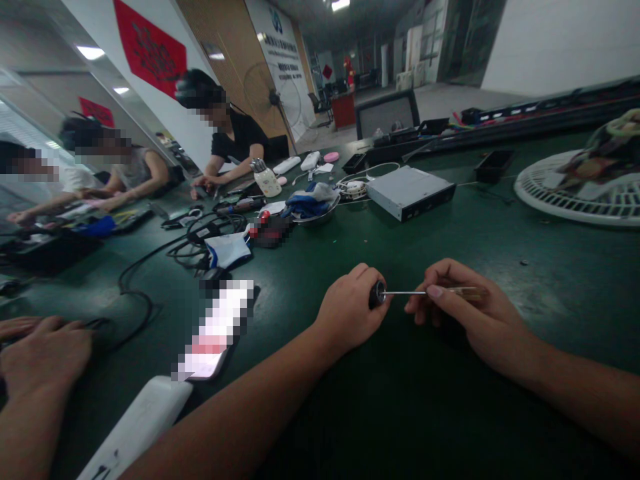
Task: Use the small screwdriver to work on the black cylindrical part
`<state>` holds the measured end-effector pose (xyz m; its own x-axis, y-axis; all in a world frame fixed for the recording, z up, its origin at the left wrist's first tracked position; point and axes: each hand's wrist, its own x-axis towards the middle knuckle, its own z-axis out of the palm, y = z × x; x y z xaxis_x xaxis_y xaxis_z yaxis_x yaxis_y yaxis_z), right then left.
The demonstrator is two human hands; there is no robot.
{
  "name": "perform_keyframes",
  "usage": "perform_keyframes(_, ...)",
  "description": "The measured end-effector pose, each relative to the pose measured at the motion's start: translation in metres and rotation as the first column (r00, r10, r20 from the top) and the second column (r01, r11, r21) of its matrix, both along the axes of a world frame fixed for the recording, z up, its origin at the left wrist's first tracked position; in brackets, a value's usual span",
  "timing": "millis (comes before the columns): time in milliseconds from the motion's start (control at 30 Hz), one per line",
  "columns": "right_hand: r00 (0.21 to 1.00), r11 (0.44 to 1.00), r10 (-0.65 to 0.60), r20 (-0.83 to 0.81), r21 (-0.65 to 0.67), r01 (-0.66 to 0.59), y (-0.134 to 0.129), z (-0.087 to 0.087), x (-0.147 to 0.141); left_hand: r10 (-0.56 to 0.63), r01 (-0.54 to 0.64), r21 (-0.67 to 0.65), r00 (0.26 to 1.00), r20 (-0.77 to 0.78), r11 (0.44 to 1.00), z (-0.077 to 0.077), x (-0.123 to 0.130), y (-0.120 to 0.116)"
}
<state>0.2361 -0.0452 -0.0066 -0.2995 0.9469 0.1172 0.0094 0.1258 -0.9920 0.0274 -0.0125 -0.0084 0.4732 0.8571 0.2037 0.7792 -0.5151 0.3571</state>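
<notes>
My left hand (351,310) is closed around a small black round part (377,294), which shows at the fingertips. My right hand (463,310) pinches a screwdriver (440,291) with a translucent amber handle. Its thin steel shaft reaches left, and its tip meets the centre of the black part. Both hands are held just above the dark green work mat (465,393). What the black part looks like inside my left fist is hidden.
A co-worker's hand (43,357) rests at lower left near a phone (213,330) and black cables (135,293). A silver metal box (410,191), a white fan guard (575,190) and a bowl of cloth (313,207) stand farther along. Seated people work at the far left.
</notes>
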Motion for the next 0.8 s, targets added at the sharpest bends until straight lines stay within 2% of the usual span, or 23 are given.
perform_keyframes(67,1.000,1.000,0.000,0.009,-0.009,0.000,0.0004,-0.0010,0.0001,-0.007,0.007,-0.003,1.000,-0.002,1.000,0.0004,-0.0003,0.0001)
perform_keyframes(233,0.993,0.994,-0.107,0.039,-0.010,0.108,0.0019,-0.0035,-0.0015,-0.004,0.004,-0.003,1.000,0.005,1.000,-0.0001,-0.0003,-0.0001)
perform_keyframes(500,1.000,1.000,-0.012,-0.009,-0.019,0.012,0.0008,-0.0014,-0.0002,-0.001,0.001,0.009,1.000,-0.003,1.000,-0.0009,-0.0001,0.0004)
perform_keyframes(700,0.992,0.992,-0.119,0.047,-0.035,0.121,0.0020,-0.0040,-0.0019,0.003,-0.003,0.005,1.000,-0.002,1.000,-0.0018,-0.0001,0.0000)
perform_keyframes(800,0.994,0.992,-0.113,0.016,-0.052,0.113,0.0024,-0.0054,-0.0022,0.008,-0.008,0.011,1.000,0.002,1.000,-0.0026,0.0001,0.0003)
